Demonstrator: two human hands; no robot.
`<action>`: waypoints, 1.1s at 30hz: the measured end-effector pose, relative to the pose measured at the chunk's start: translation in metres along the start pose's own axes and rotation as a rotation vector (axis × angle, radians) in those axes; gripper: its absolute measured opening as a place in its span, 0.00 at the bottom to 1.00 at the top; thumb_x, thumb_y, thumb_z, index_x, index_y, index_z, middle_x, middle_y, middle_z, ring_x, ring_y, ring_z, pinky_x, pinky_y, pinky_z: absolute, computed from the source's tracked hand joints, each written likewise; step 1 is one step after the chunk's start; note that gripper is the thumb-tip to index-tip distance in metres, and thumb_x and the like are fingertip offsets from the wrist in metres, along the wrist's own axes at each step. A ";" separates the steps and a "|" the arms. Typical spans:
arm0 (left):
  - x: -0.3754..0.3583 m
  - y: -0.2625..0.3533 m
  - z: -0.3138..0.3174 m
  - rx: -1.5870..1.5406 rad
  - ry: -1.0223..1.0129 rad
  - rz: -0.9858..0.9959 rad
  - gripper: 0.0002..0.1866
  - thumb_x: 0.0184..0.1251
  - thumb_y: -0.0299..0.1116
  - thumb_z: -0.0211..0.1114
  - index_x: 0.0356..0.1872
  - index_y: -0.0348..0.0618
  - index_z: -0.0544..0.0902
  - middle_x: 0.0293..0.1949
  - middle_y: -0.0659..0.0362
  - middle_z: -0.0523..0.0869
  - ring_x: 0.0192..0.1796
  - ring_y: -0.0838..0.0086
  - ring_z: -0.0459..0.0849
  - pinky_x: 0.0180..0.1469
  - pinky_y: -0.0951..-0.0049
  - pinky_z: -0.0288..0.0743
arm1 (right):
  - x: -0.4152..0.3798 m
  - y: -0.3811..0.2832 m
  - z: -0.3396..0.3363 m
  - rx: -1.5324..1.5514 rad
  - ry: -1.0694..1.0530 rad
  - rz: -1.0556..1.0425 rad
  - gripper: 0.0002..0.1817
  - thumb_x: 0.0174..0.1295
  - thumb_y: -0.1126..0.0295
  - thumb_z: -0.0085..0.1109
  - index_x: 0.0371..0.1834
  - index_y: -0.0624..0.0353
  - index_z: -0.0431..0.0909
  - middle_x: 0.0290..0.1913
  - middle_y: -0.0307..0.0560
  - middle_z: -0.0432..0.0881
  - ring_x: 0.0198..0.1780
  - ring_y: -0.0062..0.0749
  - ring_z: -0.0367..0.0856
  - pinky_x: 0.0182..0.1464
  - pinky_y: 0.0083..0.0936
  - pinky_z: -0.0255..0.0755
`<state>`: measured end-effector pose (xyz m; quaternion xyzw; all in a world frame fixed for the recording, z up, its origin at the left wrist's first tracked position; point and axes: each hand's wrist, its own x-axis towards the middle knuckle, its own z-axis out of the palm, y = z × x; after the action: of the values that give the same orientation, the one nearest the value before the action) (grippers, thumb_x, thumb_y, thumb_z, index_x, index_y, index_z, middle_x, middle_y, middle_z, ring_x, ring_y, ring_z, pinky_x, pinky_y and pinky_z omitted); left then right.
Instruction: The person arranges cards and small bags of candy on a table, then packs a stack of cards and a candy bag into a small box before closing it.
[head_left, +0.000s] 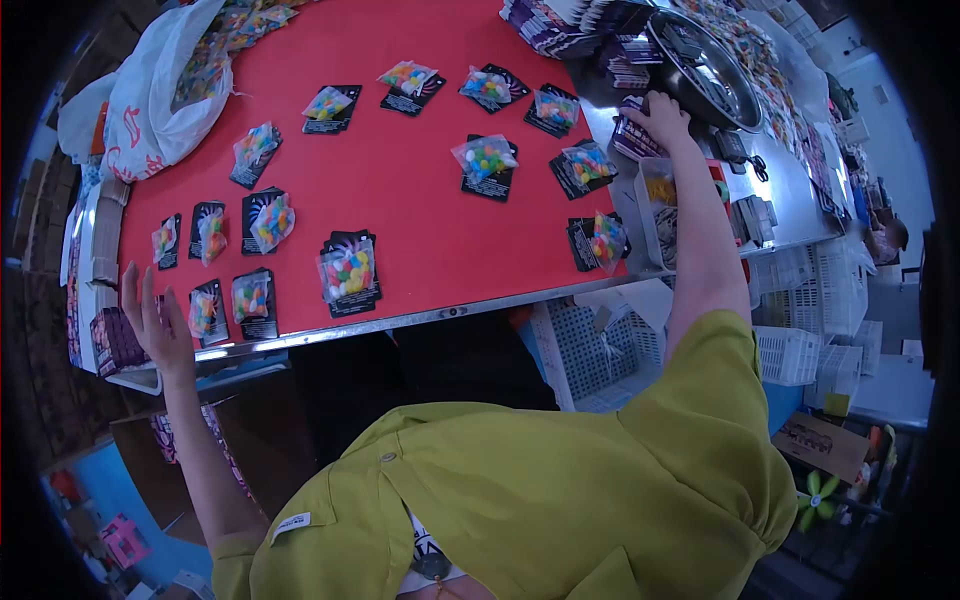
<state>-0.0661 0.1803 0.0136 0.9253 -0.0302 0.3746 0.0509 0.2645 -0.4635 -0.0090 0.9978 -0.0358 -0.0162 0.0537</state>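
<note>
My left hand [158, 325] is raised at the table's near left corner, fingers apart, with nothing in it. It is close to a small bag of coloured pieces [202, 313] lying on black cards. My right hand [660, 122] reaches to the right side and rests on a stack of purple printed cards [632, 140]; its fingertips are partly hidden, so its grip is unclear. Several clear bags of colourful pieces lie on black cards across the red table top [400, 190], among them one near the front edge [348, 272] and one in the middle [487, 158].
A white plastic bag [165, 110] sits at the back left. Right of the red surface are a metal bowl [745, 115], more purple card stacks [560, 28] and a clear bin with rubber bands [642, 215]. White crates [590, 350] stand below the table edge.
</note>
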 end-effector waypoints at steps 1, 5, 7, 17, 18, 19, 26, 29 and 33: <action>0.001 0.005 0.002 0.000 0.002 0.000 0.21 0.65 0.22 0.59 0.61 0.42 0.73 0.65 0.51 0.67 0.67 0.57 0.66 0.62 0.63 0.69 | 0.000 0.001 0.001 0.022 0.011 0.023 0.40 0.51 0.35 0.59 0.58 0.55 0.70 0.61 0.51 0.70 0.65 0.45 0.66 0.65 0.52 0.54; 0.010 0.030 0.006 -0.040 0.032 0.025 0.22 0.64 0.20 0.59 0.60 0.40 0.73 0.63 0.50 0.70 0.66 0.58 0.68 0.62 0.63 0.68 | -0.001 0.000 -0.016 0.057 0.036 0.045 0.38 0.47 0.35 0.62 0.51 0.55 0.74 0.56 0.50 0.75 0.62 0.45 0.69 0.63 0.51 0.55; 0.017 0.053 0.006 -0.041 0.062 0.039 0.21 0.63 0.20 0.60 0.59 0.39 0.73 0.62 0.50 0.71 0.65 0.58 0.69 0.63 0.63 0.68 | 0.000 0.005 -0.029 0.117 0.066 -0.018 0.34 0.46 0.37 0.65 0.46 0.54 0.77 0.49 0.49 0.79 0.59 0.44 0.72 0.60 0.50 0.56; 0.090 0.230 0.040 -1.320 -0.541 -0.298 0.48 0.43 0.39 0.78 0.67 0.37 0.62 0.58 0.47 0.74 0.60 0.65 0.74 0.58 0.67 0.70 | -0.191 -0.173 -0.145 0.906 0.357 -0.806 0.16 0.46 0.69 0.73 0.30 0.60 0.73 0.30 0.37 0.73 0.41 0.25 0.75 0.41 0.27 0.70; 0.095 0.235 0.039 -1.408 -0.663 -0.300 0.45 0.43 0.38 0.78 0.64 0.36 0.65 0.55 0.47 0.77 0.56 0.66 0.77 0.56 0.68 0.72 | -0.212 -0.193 -0.142 0.960 0.412 -0.975 0.18 0.42 0.69 0.76 0.30 0.59 0.72 0.30 0.37 0.73 0.42 0.28 0.74 0.43 0.28 0.69; 0.095 0.233 0.042 -1.393 -0.645 -0.322 0.45 0.43 0.38 0.78 0.64 0.36 0.65 0.55 0.47 0.77 0.56 0.66 0.77 0.56 0.68 0.72 | -0.223 -0.203 -0.142 0.809 0.506 -1.164 0.21 0.36 0.71 0.77 0.29 0.58 0.72 0.30 0.39 0.73 0.43 0.34 0.74 0.48 0.32 0.66; 0.035 0.210 0.042 -2.029 -1.061 -0.656 0.20 0.45 0.17 0.68 0.43 0.34 0.75 0.35 0.55 0.82 0.41 0.70 0.84 0.45 0.72 0.78 | -0.274 -0.244 -0.099 0.720 0.541 -1.120 0.21 0.47 0.72 0.72 0.45 0.63 0.76 0.35 0.46 0.77 0.41 0.37 0.75 0.49 0.32 0.67; 0.020 0.216 0.039 -2.167 -0.967 -0.958 0.19 0.44 0.14 0.68 0.41 0.33 0.77 0.37 0.52 0.83 0.41 0.65 0.85 0.44 0.65 0.81 | -0.282 -0.250 -0.073 0.972 0.305 -0.819 0.21 0.50 0.72 0.70 0.48 0.63 0.76 0.34 0.46 0.76 0.36 0.33 0.74 0.40 0.26 0.69; 0.012 0.224 0.043 -2.074 -0.877 -1.320 0.21 0.46 0.12 0.66 0.45 0.32 0.76 0.39 0.50 0.83 0.40 0.60 0.86 0.41 0.58 0.84 | -0.278 -0.251 -0.069 0.874 0.451 -0.952 0.19 0.55 0.72 0.66 0.51 0.63 0.76 0.39 0.45 0.76 0.36 0.30 0.74 0.39 0.23 0.69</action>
<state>-0.0487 -0.0473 0.0071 0.3401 0.1398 -0.2497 0.8958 0.0073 -0.1867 0.0401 0.8139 0.4157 0.1861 -0.3607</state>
